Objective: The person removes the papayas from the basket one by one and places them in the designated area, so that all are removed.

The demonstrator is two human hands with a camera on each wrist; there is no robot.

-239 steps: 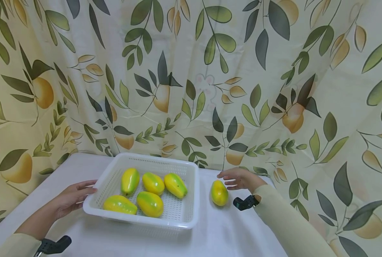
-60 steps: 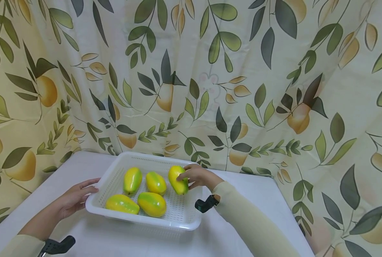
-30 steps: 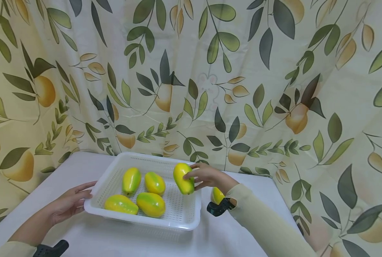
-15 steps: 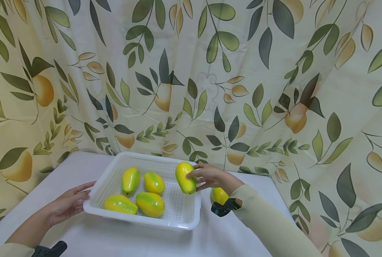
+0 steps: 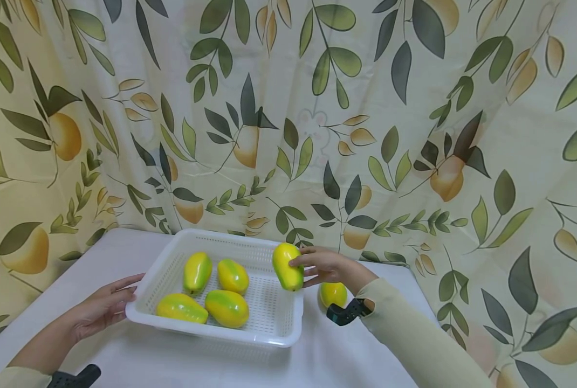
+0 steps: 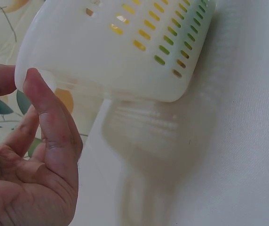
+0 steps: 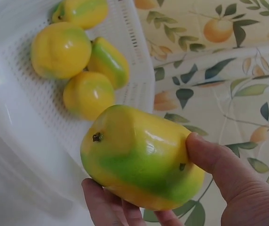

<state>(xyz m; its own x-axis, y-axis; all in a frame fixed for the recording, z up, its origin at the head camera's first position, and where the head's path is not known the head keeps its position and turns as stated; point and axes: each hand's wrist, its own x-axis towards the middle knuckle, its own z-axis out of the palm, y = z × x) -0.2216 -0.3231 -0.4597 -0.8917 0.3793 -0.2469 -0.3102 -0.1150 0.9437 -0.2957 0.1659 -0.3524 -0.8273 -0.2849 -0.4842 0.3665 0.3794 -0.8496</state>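
Observation:
My right hand [image 5: 324,265] grips a yellow-green papaya [image 5: 287,267], held up over the right rim of a white plastic basket [image 5: 211,335]. In the right wrist view, thumb and fingers wrap the papaya [image 7: 141,157] from opposite sides, its small dark stem end facing the basket. Several similar papayas [image 5: 227,308] lie inside, toward the left and middle. One more papaya [image 5: 333,294] rests on the table right of the basket, partly behind my right wrist. At the basket's left end my left hand [image 5: 103,308] pinches the rim, thumb and finger meeting it in the left wrist view.
The basket stands on a table with a white cloth [image 5: 138,355]. A curtain [image 5: 288,134] printed with leaves and fruit hangs right behind the table and along both sides. Black wrist cameras [image 5: 349,311] sit on both wrists.
Earlier my right hand was near the papaya on the table. It then took hold of a papaya at the basket's right side and has lifted it rightward to the rim. The left hand stays there.

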